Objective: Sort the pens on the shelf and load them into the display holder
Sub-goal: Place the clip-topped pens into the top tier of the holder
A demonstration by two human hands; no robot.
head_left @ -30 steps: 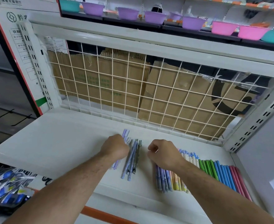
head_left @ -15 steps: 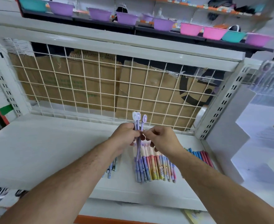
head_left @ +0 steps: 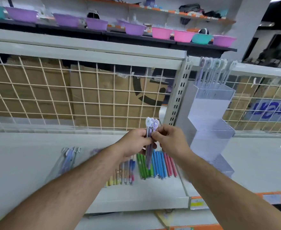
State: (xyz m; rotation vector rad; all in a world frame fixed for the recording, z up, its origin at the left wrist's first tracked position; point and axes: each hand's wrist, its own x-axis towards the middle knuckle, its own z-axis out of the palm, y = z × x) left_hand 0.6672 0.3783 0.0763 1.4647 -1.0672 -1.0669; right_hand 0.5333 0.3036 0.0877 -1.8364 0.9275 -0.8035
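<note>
Three purple plastic pens (head_left: 148, 129) are being pinched upright by left hand (head_left: 133, 143) and right hand (head_left: 171, 140) above white shelf (head_left: 36, 155)'s right edge.

My left hand (head_left: 133, 143) and right hand (head_left: 169, 141) cover the middle of the purple pens (head_left: 149, 125), so I cannot count them. My left wrist hides the tops of the pastel pens (head_left: 126, 170) lying on the shelf (head_left: 28, 155). The bundle (head_left: 67, 159) further left is only a blur. The upright pens (head_left: 214, 70) in the display holder (head_left: 209, 112) smear together, and both my forearms run off the lower edge.
</note>
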